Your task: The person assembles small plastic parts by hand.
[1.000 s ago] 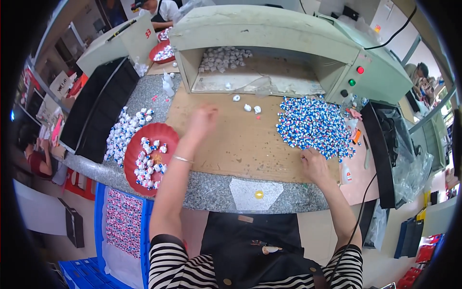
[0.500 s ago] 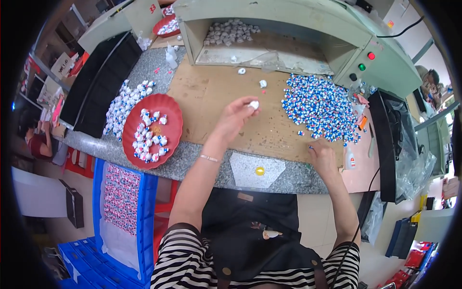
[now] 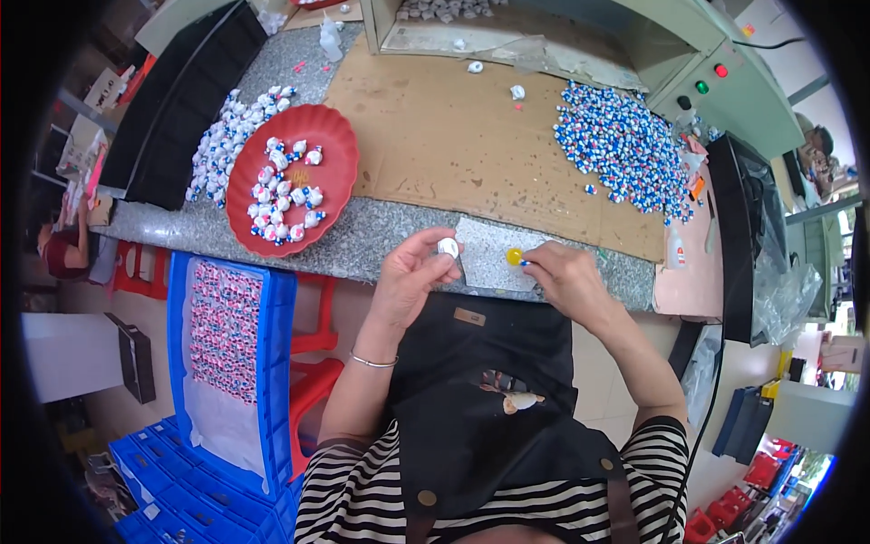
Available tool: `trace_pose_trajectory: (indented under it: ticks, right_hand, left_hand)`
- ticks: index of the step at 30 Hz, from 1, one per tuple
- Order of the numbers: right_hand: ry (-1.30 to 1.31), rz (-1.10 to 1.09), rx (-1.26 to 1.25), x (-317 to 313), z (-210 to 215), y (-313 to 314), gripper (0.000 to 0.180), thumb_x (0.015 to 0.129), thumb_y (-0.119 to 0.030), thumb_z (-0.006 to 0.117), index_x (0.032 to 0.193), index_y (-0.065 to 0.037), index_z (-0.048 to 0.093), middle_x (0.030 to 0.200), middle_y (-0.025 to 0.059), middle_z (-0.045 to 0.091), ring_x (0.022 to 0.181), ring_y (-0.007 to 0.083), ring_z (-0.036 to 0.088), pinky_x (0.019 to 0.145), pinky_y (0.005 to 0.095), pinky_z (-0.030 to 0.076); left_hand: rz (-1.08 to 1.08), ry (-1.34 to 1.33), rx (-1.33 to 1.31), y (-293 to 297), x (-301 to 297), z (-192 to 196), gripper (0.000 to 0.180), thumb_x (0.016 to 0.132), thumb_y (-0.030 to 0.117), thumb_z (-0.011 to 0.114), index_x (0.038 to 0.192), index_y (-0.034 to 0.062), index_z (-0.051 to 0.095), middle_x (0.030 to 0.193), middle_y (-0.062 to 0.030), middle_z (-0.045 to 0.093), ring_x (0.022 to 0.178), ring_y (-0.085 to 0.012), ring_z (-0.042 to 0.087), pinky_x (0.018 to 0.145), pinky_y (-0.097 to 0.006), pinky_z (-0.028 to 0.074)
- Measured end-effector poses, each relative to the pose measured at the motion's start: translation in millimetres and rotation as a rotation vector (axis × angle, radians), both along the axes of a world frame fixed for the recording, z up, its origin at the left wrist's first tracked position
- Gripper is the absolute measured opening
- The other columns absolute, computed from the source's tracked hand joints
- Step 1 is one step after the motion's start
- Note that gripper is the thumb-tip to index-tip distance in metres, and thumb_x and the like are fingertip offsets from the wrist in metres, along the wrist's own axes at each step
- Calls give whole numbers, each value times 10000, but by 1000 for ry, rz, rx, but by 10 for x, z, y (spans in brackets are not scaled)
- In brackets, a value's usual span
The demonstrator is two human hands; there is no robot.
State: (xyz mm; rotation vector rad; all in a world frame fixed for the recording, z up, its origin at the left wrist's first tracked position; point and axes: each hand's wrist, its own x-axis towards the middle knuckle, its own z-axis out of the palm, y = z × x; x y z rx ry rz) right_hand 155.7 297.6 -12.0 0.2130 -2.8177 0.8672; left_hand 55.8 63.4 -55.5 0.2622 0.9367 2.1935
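My left hand (image 3: 415,276) pinches a small rounded white piece (image 3: 448,247) between thumb and fingers, just above the bench's front edge. My right hand (image 3: 571,279) is closed on a tiny blue-and-white piece (image 3: 526,263), mostly covered by the fingertips. Those fingertips are right beside a small round yellow dish (image 3: 515,256); whether they touch it I cannot tell. The dish rests on a pale speckled sheet (image 3: 485,249). At left, a red scalloped plate (image 3: 344,172) carries several white figures with blue parts. A large pile of tiny blue-and-white pieces (image 3: 616,150) lies at right on the cardboard.
More white-and-blue figures (image 3: 227,136) are heaped left of the plate, beside a black bin (image 3: 181,109). A pale green box-like machine (image 3: 634,36) stands at the back. A small bottle (image 3: 676,248) is at right. Below left sits a blue crate (image 3: 276,363) of small pieces.
Both hands have come back toward me to the speckled sheet, the left with the white piece, the right with the tiny blue piece from beside the pile. The view has tilted downward.
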Motion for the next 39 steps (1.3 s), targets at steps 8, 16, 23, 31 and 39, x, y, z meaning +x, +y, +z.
trace_pose_trajectory:
  ticks: [8, 16, 23, 31, 39]
  right_hand:
    - [74, 143, 291, -174, -163, -35, 115, 680, 12, 572, 792, -12, 565, 739, 147, 556, 753, 345, 606, 630, 429, 491]
    - [10, 82, 180, -95, -184, 13, 116, 801, -38, 634, 908, 6, 637, 773, 159, 604, 706, 320, 613, 618, 390, 492]
    - [-329, -319, -852, 89, -43, -122, 156, 880, -73, 657, 1004, 21, 654, 883, 70, 687, 763, 93, 631, 692, 235, 511]
    - [-157, -74, -575, 152, 228, -68, 125, 842, -52, 677, 961, -14, 685, 802, 64, 672, 724, 147, 647, 652, 259, 507]
    - [39, 29, -471, 53, 207, -163, 79, 829, -61, 669, 905, -45, 682, 769, 90, 646, 670, 231, 646, 569, 312, 497]
  left_hand:
    - [27, 199, -197, -35, 83, 28, 350, 842, -80, 626, 1181, -9, 577, 1065, -65, 602, 911, -148, 646, 857, -251, 512]
    - [119, 355, -338, 218, 272, -93, 307, 816, -111, 622, 1108, -20, 592, 1061, -59, 582, 933, -144, 643, 858, -264, 531]
    - [314, 930, -526, 460, 368, -110, 311, 759, -80, 678, 1057, -8, 621, 1051, -119, 626, 885, -190, 655, 766, -277, 555]
    - [-168, 640, -259, 411, 252, 26, 300, 905, -1, 565, 1202, -5, 612, 950, -95, 652, 778, -130, 628, 721, -243, 514]
    - [-310, 442, -257, 378, 130, 112, 276, 953, 62, 515, 1196, -28, 612, 908, -76, 646, 749, -103, 605, 705, -238, 510]
